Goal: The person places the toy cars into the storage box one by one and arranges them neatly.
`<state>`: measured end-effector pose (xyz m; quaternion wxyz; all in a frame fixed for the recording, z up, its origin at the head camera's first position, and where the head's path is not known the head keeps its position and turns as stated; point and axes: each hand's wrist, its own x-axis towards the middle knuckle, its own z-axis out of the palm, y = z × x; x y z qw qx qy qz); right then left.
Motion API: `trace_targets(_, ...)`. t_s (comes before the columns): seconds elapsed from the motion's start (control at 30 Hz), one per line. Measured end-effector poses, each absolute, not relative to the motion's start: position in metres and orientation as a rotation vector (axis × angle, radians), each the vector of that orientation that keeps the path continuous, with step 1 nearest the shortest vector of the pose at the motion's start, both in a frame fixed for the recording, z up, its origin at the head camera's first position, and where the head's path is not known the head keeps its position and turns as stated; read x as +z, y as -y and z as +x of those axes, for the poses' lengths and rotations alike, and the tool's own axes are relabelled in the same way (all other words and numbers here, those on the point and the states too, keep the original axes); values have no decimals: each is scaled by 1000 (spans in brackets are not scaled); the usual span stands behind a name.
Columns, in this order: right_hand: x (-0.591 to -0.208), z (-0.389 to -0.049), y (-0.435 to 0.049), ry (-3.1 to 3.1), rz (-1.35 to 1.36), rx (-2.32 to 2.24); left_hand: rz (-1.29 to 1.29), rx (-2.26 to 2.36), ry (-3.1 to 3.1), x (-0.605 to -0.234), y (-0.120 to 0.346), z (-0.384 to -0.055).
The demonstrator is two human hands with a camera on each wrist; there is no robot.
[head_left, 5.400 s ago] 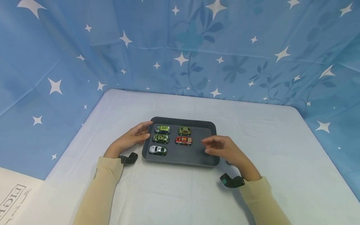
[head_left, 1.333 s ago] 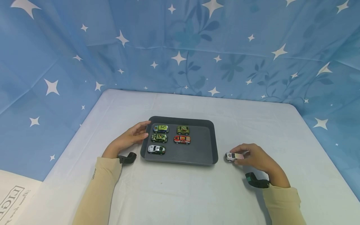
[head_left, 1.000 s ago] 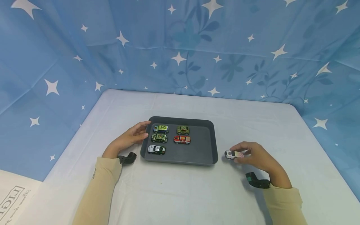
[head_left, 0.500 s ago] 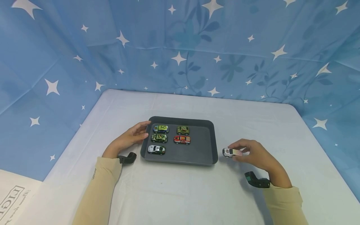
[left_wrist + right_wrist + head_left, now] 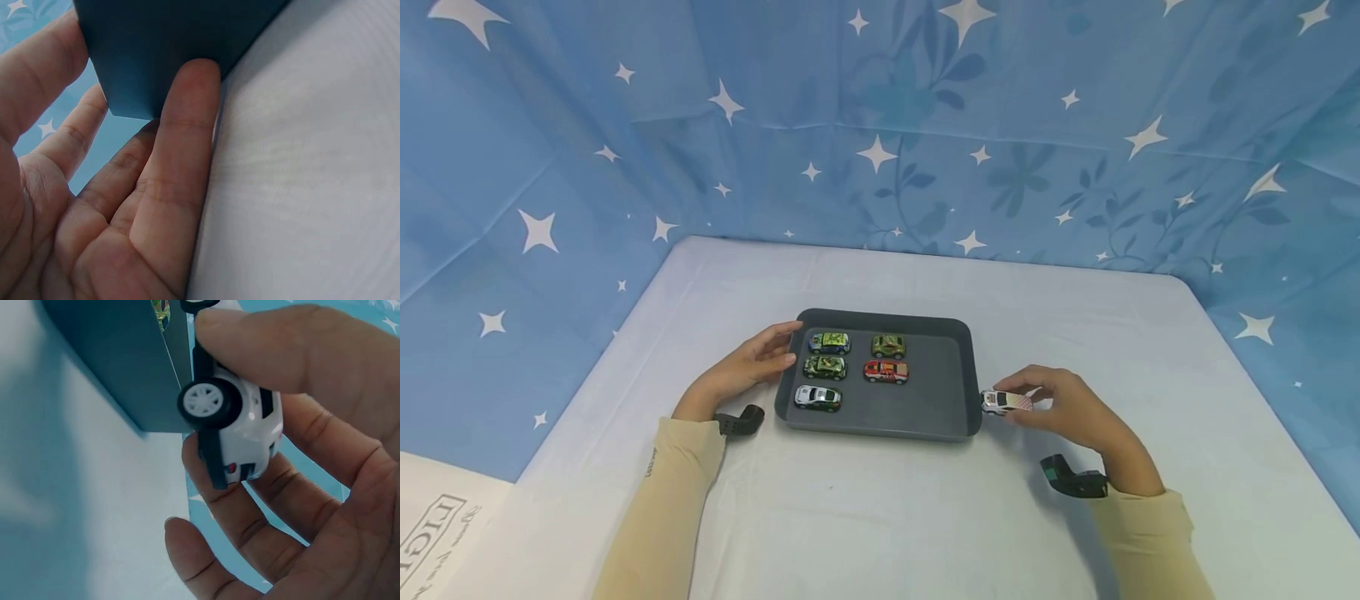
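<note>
A white toy car (image 5: 1007,402) with a pink-patterned rear is pinched between thumb and fingers of my right hand (image 5: 1060,402). It is just at the right rim of the grey tray (image 5: 925,417), and the right wrist view shows its wheel and rear (image 5: 250,440) close to the tray wall. My left hand (image 5: 748,364) rests its straight fingertips against the tray's left side, and the left wrist view has one finger (image 5: 181,137) on the tray wall (image 5: 144,50). Inside the tray, a left column holds a yellow-green car (image 5: 830,342), a camouflage car (image 5: 825,367) and a white-green car (image 5: 818,397).
Further right in the tray stand an olive car (image 5: 888,346) and a red car (image 5: 886,371). A white cloth (image 5: 850,517) covers the table, and a blue star-patterned curtain (image 5: 820,83) hangs behind it. Printed lettering (image 5: 433,529) shows at the lower left.
My right hand moved from above the tray to the table on the right, took hold of the white car, lifted it and brought it left to the rim. My left hand stayed put.
</note>
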<state>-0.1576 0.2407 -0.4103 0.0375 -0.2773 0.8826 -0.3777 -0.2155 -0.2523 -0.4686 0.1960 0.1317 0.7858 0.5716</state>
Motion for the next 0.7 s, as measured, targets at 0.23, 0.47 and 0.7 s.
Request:
trace_targets(0.23, -412, -159, -233, -2693, -881, -1201, 371, 1610, -2192, -468, 252, -216)
trace_targets(0.47, -413, -160, -225, -2673, -889, -1229, 366, 1612, -2199, -468, 252, -215)
trace_targets(0.7, -413, -160, -217, -2642, -915, -1269, 371, 1615, -2200, -468, 252, -215)
